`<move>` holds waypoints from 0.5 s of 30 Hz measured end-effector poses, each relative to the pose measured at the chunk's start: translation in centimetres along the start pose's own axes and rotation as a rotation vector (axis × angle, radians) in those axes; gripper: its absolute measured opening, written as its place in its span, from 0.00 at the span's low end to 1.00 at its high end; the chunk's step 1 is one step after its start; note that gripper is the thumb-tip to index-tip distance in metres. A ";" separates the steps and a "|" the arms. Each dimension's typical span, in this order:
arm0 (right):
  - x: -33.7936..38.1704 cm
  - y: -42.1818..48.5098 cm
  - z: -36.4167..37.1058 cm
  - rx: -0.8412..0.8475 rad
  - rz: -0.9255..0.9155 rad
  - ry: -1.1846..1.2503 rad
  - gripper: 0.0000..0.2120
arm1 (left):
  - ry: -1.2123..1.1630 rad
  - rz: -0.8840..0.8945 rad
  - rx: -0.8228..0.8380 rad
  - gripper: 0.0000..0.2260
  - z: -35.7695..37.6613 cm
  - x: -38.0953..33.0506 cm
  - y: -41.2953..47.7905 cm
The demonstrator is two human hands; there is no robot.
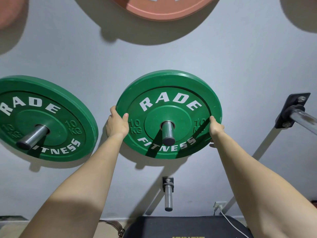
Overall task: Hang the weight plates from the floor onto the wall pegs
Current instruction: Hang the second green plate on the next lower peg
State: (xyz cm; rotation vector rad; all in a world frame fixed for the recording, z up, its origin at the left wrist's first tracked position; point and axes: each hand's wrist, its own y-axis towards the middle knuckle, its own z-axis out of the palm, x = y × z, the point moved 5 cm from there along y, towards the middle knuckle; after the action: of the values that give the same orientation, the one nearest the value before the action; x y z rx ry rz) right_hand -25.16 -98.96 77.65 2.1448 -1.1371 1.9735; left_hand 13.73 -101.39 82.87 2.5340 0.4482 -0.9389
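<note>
Green round rubber weight plate sits on a grey metal peg; my left grip and right grip hold its edges.

Just the one cam here: wide-angle, head-worn, so 1st-person POV. It faces the pale grey painted wall pretty much square-on and v. close. Both bare forearms come in from the btm corners, and the left hand and right hand grip the green round rubber weight plate with white RADE FITNESS lettering, approx mid-frame. The short steel peg through its hub points nearly straight at the lens. The edges crop a 2nd green plate at left, a salmon-pink round plate up top, a bare steel peg on a black bracket at right and a black padded bench at btm. Fisheye bend twd the borders.
</note>
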 end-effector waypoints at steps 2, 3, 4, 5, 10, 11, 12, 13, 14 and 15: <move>0.0 -0.2 0.2 0.004 0.006 -0.002 0.37 | 0.002 -0.014 0.010 0.25 0.1 0.0 -0.1; 0.1 -0.2 0.3 0.002 0.004 -0.004 0.37 | 0.003 -0.021 0.016 0.25 0.0 -0.1 -0.2; 0.1 -0.4 0.4 -0.004 0.001 -0.010 0.36 | 0.005 -0.029 0.021 0.26 -0.1 -0.2 -0.3; 0.1 -0.5 0.5 -0.018 -0.006 -0.021 0.36 | 0.005 -0.037 0.021 0.26 -0.2 -0.3 -0.4; 0.6 -1.6 1.2 -0.085 -0.051 -0.067 0.33 | 0.014 -0.065 -0.014 0.30 -0.9 -0.8 -1.0; 0.7 -2.0 1.3 -0.096 -0.067 -0.078 0.33 | 0.019 -0.060 -0.017 0.30 -1.0 -0.9 -1.2; 0.9 -2.3 1.4 -0.104 -0.080 -0.092 0.32 | 0.025 -0.054 -0.015 0.30 -1.1 -0.9 -1.4; 1.1 -2.7 1.4 -0.112 -0.100 -0.110 0.31 | 0.031 -0.050 -0.011 0.31 -1.3 -1.0 -1.5; 1.4 -3.2 1.5 -0.118 -0.123 -0.131 0.30 | 0.038 -0.045 -0.008 0.31 -1.6 -1.0 -1.7; 1.6 -3.7 1.6 -0.120 -0.151 -0.156 0.30 | 0.046 -0.038 -0.001 0.31 -2.0 -0.9 -1.8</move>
State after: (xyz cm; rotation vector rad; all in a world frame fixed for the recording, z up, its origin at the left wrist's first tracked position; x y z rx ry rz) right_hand -21.98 -97.74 80.38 2.2796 -1.0466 1.6592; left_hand 13.38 -99.04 84.37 2.5587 0.5122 -0.8949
